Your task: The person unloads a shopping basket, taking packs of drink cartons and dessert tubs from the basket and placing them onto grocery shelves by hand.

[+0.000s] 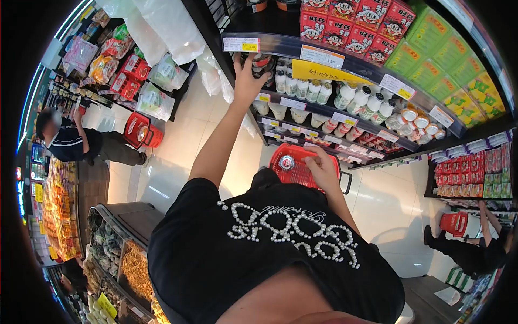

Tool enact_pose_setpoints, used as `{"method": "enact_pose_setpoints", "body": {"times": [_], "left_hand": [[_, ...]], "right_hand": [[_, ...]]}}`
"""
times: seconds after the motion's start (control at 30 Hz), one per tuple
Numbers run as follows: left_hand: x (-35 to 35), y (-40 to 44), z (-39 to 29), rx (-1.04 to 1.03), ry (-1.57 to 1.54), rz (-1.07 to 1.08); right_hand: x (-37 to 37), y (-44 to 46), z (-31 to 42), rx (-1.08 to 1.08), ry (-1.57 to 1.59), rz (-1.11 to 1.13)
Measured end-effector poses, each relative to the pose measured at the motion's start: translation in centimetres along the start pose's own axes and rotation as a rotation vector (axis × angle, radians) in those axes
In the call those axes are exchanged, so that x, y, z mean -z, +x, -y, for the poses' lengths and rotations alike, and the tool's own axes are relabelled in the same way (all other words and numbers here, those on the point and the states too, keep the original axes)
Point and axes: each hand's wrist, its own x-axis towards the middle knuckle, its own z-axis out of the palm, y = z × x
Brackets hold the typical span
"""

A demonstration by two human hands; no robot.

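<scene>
My left hand [249, 81] reaches up to the shelf at the upper middle. Its fingers and thumb curve around a dark can [262, 63] at the shelf's left end; part of the can is hidden. Below, my right hand [322, 168] is over the right side of a red shopping basket [278, 156], fingers loosely bent and apart, with nothing visible in them. A single round-topped can [287, 162] lies inside the basket. Right of my left hand stand white bottles [302, 89] with dark or silver caps.
Red drink cartons [345, 29] and green boxes [431, 40] fill the upper shelf. A price rail [372, 75] juts along its edge. Plastic bags [167, 24] hang at the left. One person [81, 143] stands left near a red basket; another [475, 243] is at the right.
</scene>
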Motion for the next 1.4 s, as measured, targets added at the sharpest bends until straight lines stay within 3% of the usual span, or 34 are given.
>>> {"method": "enact_pose_setpoints", "body": {"times": [0.17, 0.27, 0.37, 0.47, 0.6, 0.67, 0.7, 0.8, 0.9, 0.97, 1.07, 1.2, 1.33, 1.4], "left_hand": [[-0.1, -3.0, -0.7, -0.043, -0.055, 0.014], [-1.4, -8.4, 0.1, -0.040, -0.085, 0.162], [-3.6, -17.9, 4.3, 0.091, -0.079, 0.670], [-4.7, -30.3, 8.7, 0.296, 0.079, 1.352], [-1.5, -36.1, 7.4, 0.672, 0.223, 1.215], [-0.5, -35.9, 7.7, 0.601, 0.163, 1.327], [-0.2, -36.2, 8.0, 0.564, 0.174, 1.382], [1.2, -35.8, 6.9, 0.603, 0.126, 1.520], [2.5, -37.8, 8.1, 0.710, 0.025, 1.574], [3.4, -39.5, 8.7, 0.805, -0.043, 1.460], [4.8, -43.0, 9.9, 0.967, -0.087, 1.295], [6.5, -44.7, 10.9, 1.007, -0.018, 1.275], [4.4, -45.9, 12.3, 1.495, -0.374, 1.008], [2.2, -45.4, 12.7, 1.619, -0.555, 0.815]], "right_hand": [[-0.2, -0.2, -1.0, -0.027, -0.029, 0.015], [-0.1, -0.4, -1.9, -0.042, -0.025, 0.025], [0.4, -0.7, -2.5, -0.115, -0.028, 0.051], [0.7, -1.1, -4.2, -0.085, 0.001, 0.021], [2.1, -2.2, -11.7, -0.121, -0.046, -0.071], [3.3, -3.3, -15.8, -0.301, -0.149, -0.097], [4.0, -4.3, -19.3, -0.243, -0.256, -0.130], [5.8, -7.4, -26.1, -0.640, -0.318, -0.101], [7.6, -12.2, -30.7, -0.849, -0.205, -0.165], [7.5, -15.8, -31.5, -1.150, -0.012, -0.378], [6.9, -20.7, -32.7, -1.365, 0.064, -0.468], [3.9, -24.3, -30.6, -1.296, -0.026, -0.375], [2.3, -24.4, -30.9, -1.198, -0.031, -0.384], [1.6, -22.2, -30.7, -1.153, -0.032, -0.425]]}}
